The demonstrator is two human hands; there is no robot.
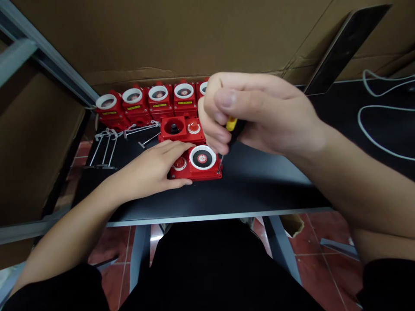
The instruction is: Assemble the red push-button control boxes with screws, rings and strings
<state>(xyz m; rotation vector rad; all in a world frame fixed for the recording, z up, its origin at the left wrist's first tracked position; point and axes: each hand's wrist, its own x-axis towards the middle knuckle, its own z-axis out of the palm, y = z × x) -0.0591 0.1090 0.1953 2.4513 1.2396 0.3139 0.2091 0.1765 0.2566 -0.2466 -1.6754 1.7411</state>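
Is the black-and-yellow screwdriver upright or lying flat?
Upright, leaning: the right hand grips its handle, its metal shaft slanting down to the front red box.

Passage along front of black tabletop (227, 198), row of red units (160, 113) behind

Up on the wearer's head we go, the lone camera looking forward and steeply down, black clothing (207, 268) along the bottom edge and brown cardboard (181, 39) across the top. It's close in, wide over the black tabletop (259, 185), with the right hand (259, 112) looming nearer the lens than the left hand (154, 168) lower down!
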